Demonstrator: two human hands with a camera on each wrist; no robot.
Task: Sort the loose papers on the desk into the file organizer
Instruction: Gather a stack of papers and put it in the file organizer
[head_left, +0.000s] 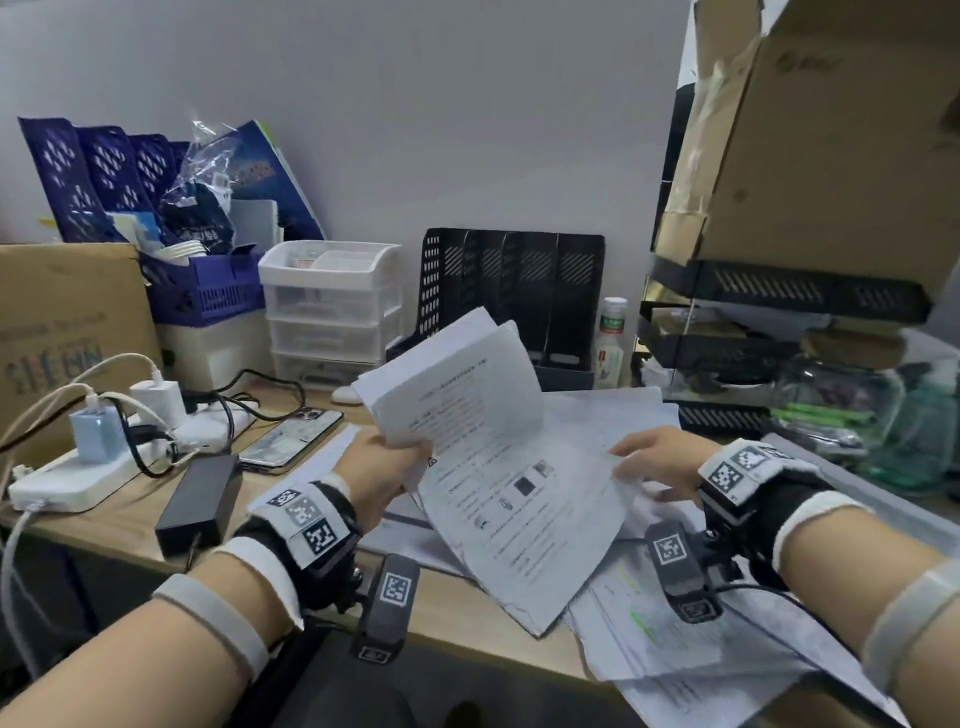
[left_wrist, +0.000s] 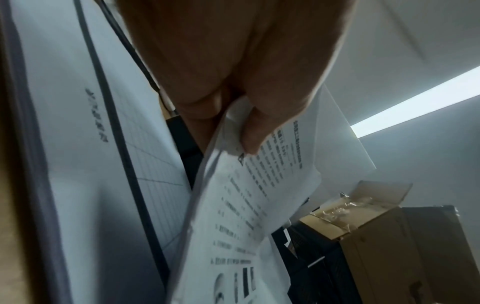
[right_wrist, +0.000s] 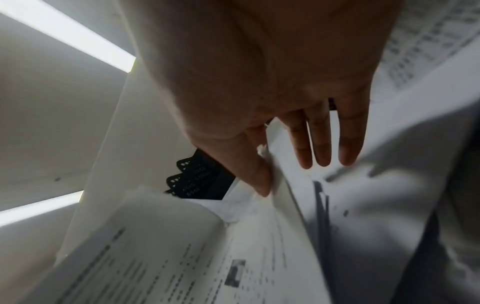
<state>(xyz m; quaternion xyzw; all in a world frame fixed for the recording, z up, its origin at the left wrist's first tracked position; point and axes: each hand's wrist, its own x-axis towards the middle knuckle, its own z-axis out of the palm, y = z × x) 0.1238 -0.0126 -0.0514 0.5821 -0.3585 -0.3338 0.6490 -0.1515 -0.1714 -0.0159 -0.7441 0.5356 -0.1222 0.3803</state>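
My left hand grips a sheaf of printed papers by its left edge and holds it tilted above the desk; the thumb presses on the top page. My right hand is at the sheaf's right edge. There the thumb pinches a sheet's edge while three fingers lie straight on the papers beneath. More loose papers are spread over the desk under both hands. The black mesh file organizer stands upright by the wall behind the sheaf, its slots looking empty.
A phone, a black adapter and a power strip with cables lie on the left. A white drawer unit and a blue organizer stand behind them. Stacked black trays with a cardboard box rise at the right, beside a bottle.
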